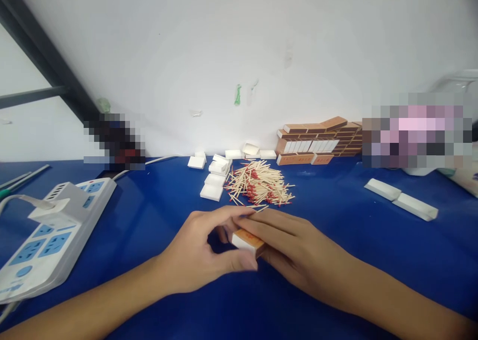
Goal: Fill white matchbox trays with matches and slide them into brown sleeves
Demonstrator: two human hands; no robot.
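Both of my hands meet over the blue table (pixel 149 215) on one small matchbox (pixel 247 242) with an orange top and white side. My left hand (pixel 201 253) pinches it from the left with thumb and fingers. My right hand (pixel 291 248) lies over its right end. Just beyond them lies a heap of red-tipped matches (pixel 259 183). Several white inner trays (pixel 214 178) lie to the left of the heap.
Stacked brown matchboxes (pixel 317 141) stand against the white wall at the back right. A white power strip (pixel 52 230) with blue sockets and a plugged adapter lies at the left. Two long white boxes (pixel 401 199) lie at the right.
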